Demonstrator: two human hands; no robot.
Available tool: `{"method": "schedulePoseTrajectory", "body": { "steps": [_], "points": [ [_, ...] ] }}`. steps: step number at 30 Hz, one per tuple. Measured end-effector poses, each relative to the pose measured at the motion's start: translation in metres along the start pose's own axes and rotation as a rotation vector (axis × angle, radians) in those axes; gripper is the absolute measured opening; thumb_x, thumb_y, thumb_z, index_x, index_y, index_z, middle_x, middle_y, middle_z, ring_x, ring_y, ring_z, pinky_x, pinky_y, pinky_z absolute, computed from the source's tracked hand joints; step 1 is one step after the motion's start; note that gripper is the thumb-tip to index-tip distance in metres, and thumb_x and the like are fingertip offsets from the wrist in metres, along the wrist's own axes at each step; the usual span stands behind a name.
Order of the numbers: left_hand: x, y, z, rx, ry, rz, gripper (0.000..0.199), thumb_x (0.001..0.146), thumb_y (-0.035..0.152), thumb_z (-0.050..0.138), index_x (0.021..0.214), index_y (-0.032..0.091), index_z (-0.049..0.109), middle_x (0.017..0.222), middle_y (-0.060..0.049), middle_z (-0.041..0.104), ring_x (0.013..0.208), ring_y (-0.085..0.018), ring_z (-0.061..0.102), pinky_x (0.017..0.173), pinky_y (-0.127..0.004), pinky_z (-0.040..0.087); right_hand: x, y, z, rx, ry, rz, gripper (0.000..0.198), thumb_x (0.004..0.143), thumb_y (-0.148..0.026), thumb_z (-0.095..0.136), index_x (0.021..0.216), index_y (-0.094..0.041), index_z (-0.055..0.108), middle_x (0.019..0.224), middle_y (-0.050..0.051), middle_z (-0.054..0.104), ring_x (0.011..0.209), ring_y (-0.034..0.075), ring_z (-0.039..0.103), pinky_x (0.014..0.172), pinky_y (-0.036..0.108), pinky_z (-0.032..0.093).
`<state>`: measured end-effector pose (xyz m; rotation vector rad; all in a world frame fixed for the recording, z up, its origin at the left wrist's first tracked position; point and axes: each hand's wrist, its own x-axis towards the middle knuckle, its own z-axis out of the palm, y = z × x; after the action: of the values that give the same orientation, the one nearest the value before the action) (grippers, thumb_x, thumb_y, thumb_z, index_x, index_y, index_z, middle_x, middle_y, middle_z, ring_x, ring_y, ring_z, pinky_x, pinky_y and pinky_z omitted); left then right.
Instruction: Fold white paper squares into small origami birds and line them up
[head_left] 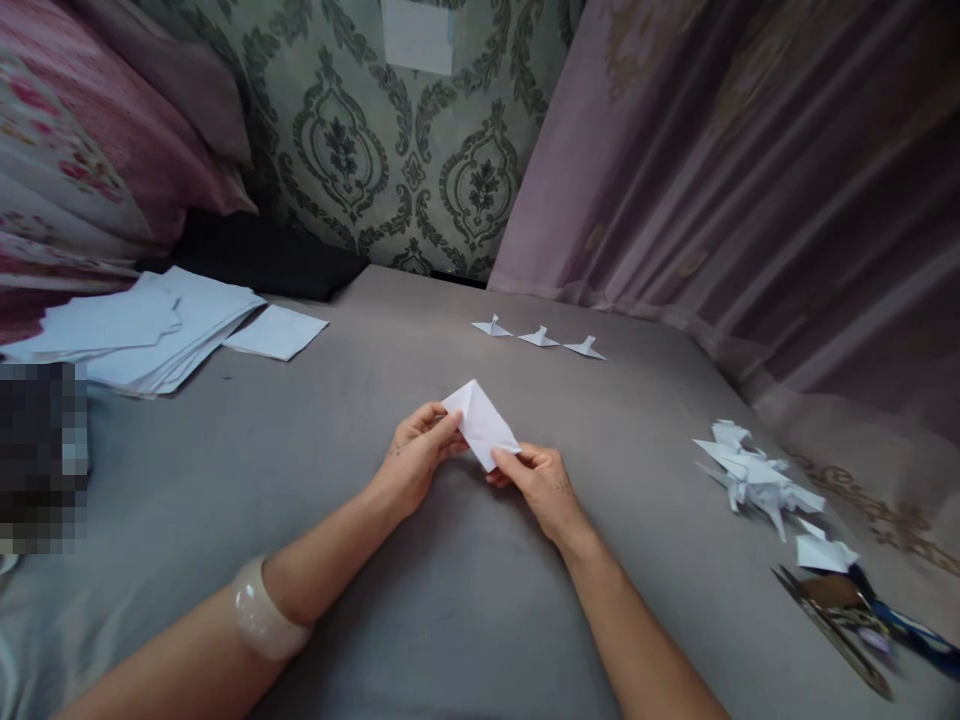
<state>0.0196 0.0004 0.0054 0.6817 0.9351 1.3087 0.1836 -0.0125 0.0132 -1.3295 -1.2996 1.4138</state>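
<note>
A small folded sheet of white paper [484,422] is held up between both hands over the grey cloth, one corner pointing away from me. My left hand [424,447] pinches its left edge, thumb on top and fingers underneath. At the lower right corner, my right hand [534,478] grips the same paper between thumb and curled fingers. The paper's underside and some fingertips are hidden. Beyond it stand three small folded paper figures [538,337] in a row.
Stacked white sheets [180,330] and a smaller paper square [277,332] lie at left near a black item [262,255]. Crumpled-looking folded papers [761,475] are heaped at right, above scissors [832,630]. A curtain [637,180] borders the grey cloth surface [360,340].
</note>
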Motion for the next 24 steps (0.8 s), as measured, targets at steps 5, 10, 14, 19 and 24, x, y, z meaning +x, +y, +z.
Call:
{"method": "schedulePoseTrajectory", "body": {
  "steps": [5,10,14,19,24],
  "points": [
    [0.001,-0.002,0.001,-0.121,-0.028,-0.126,0.033,0.065,0.026,0.079,0.084,0.016,0.055,0.076,-0.002,0.067,0.067,-0.013,0.065,0.068,-0.026,0.052,-0.003,-0.001,0.003,-0.077,-0.024,-0.036,0.026,0.075,-0.039,0.066,0.072,-0.014,0.073,0.063,0.004,0.069,0.057,0.014,0.061,0.059,0.025,0.047],
    [0.000,-0.006,0.002,-0.114,-0.081,-0.170,0.027,0.071,0.032,0.073,0.080,0.015,0.054,0.070,-0.001,0.064,0.061,-0.012,0.062,0.064,-0.025,0.049,-0.007,-0.005,0.002,-0.118,-0.095,-0.050,0.029,0.076,-0.042,0.066,0.069,-0.015,0.072,0.065,0.005,0.070,0.059,0.015,0.062,0.061,0.027,0.048],
    [-0.001,-0.006,0.004,-0.012,-0.111,-0.191,0.027,0.076,0.040,0.067,0.080,0.016,0.054,0.061,0.003,0.057,0.050,-0.008,0.051,0.051,-0.020,0.039,-0.008,-0.007,-0.002,-0.016,-0.142,-0.096,0.039,0.085,-0.050,0.054,0.077,-0.016,0.072,0.069,0.005,0.068,0.064,0.015,0.062,0.062,0.027,0.047],
    [-0.012,0.000,0.011,0.155,-0.197,-0.172,0.029,0.080,0.044,0.061,0.085,0.016,0.056,0.067,0.002,0.056,0.058,-0.009,0.051,0.054,-0.020,0.036,-0.004,-0.001,-0.002,0.188,-0.016,-0.094,0.030,0.082,-0.047,0.062,0.089,-0.019,0.068,0.074,0.001,0.065,0.063,0.011,0.058,0.058,0.024,0.045],
    [-0.018,-0.001,0.013,0.287,-0.256,-0.102,0.031,0.084,0.048,0.055,0.089,0.017,0.055,0.069,0.002,0.057,0.059,-0.010,0.051,0.054,-0.021,0.035,-0.003,0.000,0.001,0.253,-0.051,-0.079,0.026,0.080,-0.044,0.065,0.089,-0.019,0.066,0.068,-0.001,0.061,0.061,0.011,0.055,0.057,0.023,0.043]
  ]
}}
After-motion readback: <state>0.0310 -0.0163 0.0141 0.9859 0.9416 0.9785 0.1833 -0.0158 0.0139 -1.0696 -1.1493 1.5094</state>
